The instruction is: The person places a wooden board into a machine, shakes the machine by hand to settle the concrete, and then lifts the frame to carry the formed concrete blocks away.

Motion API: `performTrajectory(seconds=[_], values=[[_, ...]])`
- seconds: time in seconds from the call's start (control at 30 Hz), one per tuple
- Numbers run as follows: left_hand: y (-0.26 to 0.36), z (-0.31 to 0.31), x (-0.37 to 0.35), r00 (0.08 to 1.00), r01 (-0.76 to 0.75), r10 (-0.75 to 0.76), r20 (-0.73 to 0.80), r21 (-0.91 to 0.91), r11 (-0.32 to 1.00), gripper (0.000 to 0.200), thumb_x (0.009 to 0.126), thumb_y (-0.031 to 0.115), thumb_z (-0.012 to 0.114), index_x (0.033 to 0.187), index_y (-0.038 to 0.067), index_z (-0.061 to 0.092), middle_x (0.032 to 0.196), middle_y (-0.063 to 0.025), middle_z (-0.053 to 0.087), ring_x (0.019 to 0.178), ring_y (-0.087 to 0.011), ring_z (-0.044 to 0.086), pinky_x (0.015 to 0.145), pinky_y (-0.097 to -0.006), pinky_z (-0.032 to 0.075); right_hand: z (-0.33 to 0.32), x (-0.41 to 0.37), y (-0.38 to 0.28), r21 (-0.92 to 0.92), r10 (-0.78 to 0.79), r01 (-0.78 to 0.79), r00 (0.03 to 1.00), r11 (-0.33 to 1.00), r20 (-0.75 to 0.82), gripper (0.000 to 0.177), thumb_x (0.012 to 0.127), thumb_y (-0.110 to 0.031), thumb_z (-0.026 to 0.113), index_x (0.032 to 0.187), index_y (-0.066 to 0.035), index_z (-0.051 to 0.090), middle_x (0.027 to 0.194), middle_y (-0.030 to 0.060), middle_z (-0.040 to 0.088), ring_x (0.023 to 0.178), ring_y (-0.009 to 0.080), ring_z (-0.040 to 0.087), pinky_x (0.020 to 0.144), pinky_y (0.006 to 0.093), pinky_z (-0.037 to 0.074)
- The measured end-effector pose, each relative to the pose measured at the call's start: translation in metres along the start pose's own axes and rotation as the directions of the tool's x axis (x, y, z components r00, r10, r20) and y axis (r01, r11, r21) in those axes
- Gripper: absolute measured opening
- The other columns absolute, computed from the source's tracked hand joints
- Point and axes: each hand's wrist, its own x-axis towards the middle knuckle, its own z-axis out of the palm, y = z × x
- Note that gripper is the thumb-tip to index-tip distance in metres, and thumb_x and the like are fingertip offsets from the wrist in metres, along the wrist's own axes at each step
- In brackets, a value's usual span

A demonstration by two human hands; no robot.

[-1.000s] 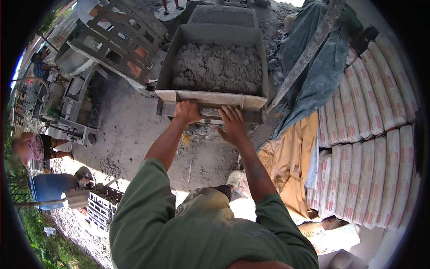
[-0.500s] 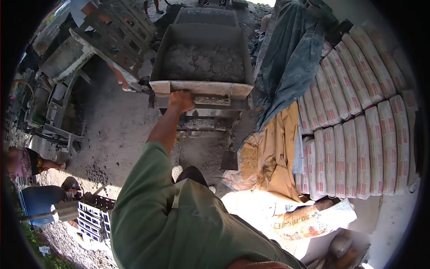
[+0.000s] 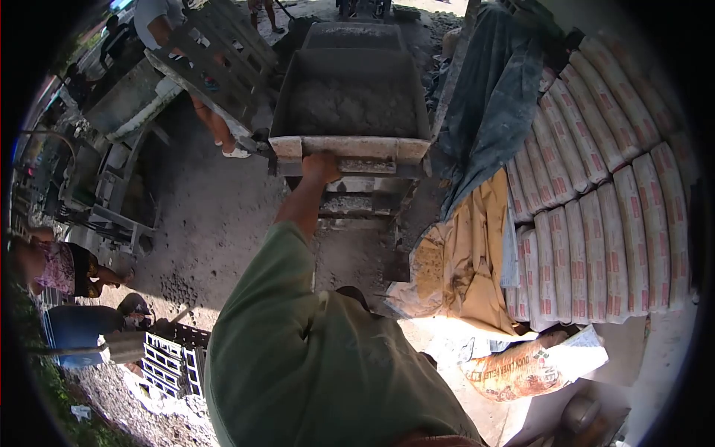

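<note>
My left hand (image 3: 321, 169) is closed on the front bar (image 3: 366, 167) of a box-shaped metal hopper (image 3: 357, 147). The fingers wrap over the bar near its left end, just below the rim. Inside the hopper lies a heap of grey, dusty powder or mix (image 3: 350, 108). A dark metal frame with crosspieces (image 3: 357, 203) stands under it. My green sleeve reaches forward from the left side of my body. Nowhere in view is my right hand.
Stacked paper sacks (image 3: 596, 246) fill the right side, beside a dark tarp (image 3: 484, 97) and a brown sheet (image 3: 465, 253). A printed sack (image 3: 514, 370) lies lower right. One person (image 3: 212, 123) stands behind a slatted frame (image 3: 223, 63); another (image 3: 71, 268) is at left, near a blue barrel (image 3: 82, 331).
The view has shifted slightly, so the hopper and sacks appear farther right. My left hand keeps its hold on the bar. The person behind the slatted frame shows more of the leg.
</note>
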Motion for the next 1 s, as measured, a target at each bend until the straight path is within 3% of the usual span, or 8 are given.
performTrajectory(seconds=[0.07,0.1,0.47,0.5,0.57,0.7,0.8,1.0], values=[[0.002,-0.003,0.002,0.999,0.007,-0.007,0.032,0.003,1.000,0.040,0.080,0.033,0.064,0.114,0.012,0.066,0.114,-0.0126,0.064,0.104,-0.0299,0.062,0.086,-0.0464,0.050,-0.006,0.006,0.003,0.000,-0.035,0.035,0.999,0.999,-0.039,0.022,0.090,-0.017,0.061,0.107,-0.004,0.065,0.090,0.0117,0.071,0.074,0.0191,0.068,0.048,0.0274,0.044],[0.002,-0.004,0.002,0.999,0.005,-0.005,0.032,0.014,1.000,0.040,0.080,0.034,0.065,0.114,0.012,0.067,0.113,-0.0124,0.065,0.104,-0.0298,0.063,0.085,-0.0461,0.051,-0.012,0.001,-0.031,0.201,0.300,-0.277,0.950,0.939,-0.091,0.022,0.090,-0.015,0.060,0.108,-0.004,0.065,0.091,0.0120,0.071,0.079,0.0179,0.069,0.049,0.0242,0.043],[-0.004,0.001,0.020,0.999,-0.024,0.024,-0.025,0.026,0.999,0.031,0.076,0.027,0.066,0.102,0.011,0.071,0.105,-0.0141,0.068,0.096,-0.0301,0.067,0.082,-0.0424,0.054,-0.047,-0.025,0.026,0.277,0.462,-0.419,0.880,0.865,-0.113,0.033,0.092,-0.021,0.056,0.119,-0.002,0.058,0.100,0.0155,0.069,0.079,0.0234,0.068,0.057,0.0328,0.049],[-0.005,0.001,0.021,1.000,-0.022,0.022,-0.021,0.027,0.999,0.031,0.076,0.027,0.066,0.102,0.011,0.071,0.105,-0.0141,0.068,0.096,-0.0301,0.067,0.082,-0.0424,0.054,-0.048,-0.032,0.024,0.068,0.257,-0.252,0.964,0.965,-0.068,0.034,0.092,-0.021,0.056,0.119,-0.001,0.058,0.100,0.0160,0.068,0.080,0.0242,0.068,0.059,0.0337,0.050],[-0.003,-0.004,0.013,0.997,-0.064,0.063,-0.033,-0.007,0.998,0.033,0.075,0.025,0.066,0.105,0.012,0.070,0.107,-0.0155,0.067,0.099,-0.0307,0.066,0.083,-0.0434,0.053,-0.048,-0.041,0.008,-0.035,0.203,-0.203,0.979,0.979,0.010,0.035,0.092,-0.021,0.055,0.120,0.001,0.057,0.101,0.0169,0.068,0.081,0.0254,0.068,0.061,0.0349,0.051],[0.004,-0.009,0.006,1.000,0.012,-0.013,-0.023,-0.004,1.000,0.036,0.074,0.026,0.067,0.107,0.012,0.069,0.107,-0.0161,0.067,0.100,-0.0318,0.065,0.083,-0.0455,0.053,-0.042,-0.035,-0.027,-0.103,0.317,-0.309,0.946,0.945,0.068,0.036,0.092,-0.023,0.056,0.120,0.000,0.057,0.101,0.0153,0.069,0.083,0.0244,0.068,0.063,0.0339,0.051],[0.002,-0.006,0.011,1.000,0.022,-0.022,0.004,0.005,1.000,0.036,0.075,0.028,0.067,0.106,0.011,0.069,0.106,-0.0162,0.067,0.098,-0.0320,0.065,0.083,-0.0463,0.053,-0.046,-0.004,-0.012,0.132,0.463,-0.463,0.886,0.876,0.031,0.033,0.092,-0.022,0.057,0.118,-0.002,0.059,0.097,0.0127,0.070,0.079,0.0216,0.068,0.058,0.0312,0.048],[-0.001,-0.002,0.018,0.997,0.032,-0.034,0.070,0.024,0.999,0.035,0.075,0.027,0.066,0.104,0.009,0.070,0.105,-0.0165,0.067,0.094,-0.0315,0.066,0.082,-0.0462,0.054,-0.069,0.047,-0.030,0.326,0.425,-0.357,0.889,0.875,-0.167,0.030,0.093,-0.023,0.054,0.116,-0.005,0.060,0.096,0.0104,0.070,0.080,0.0196,0.066,0.062,0.0303,0.047]])
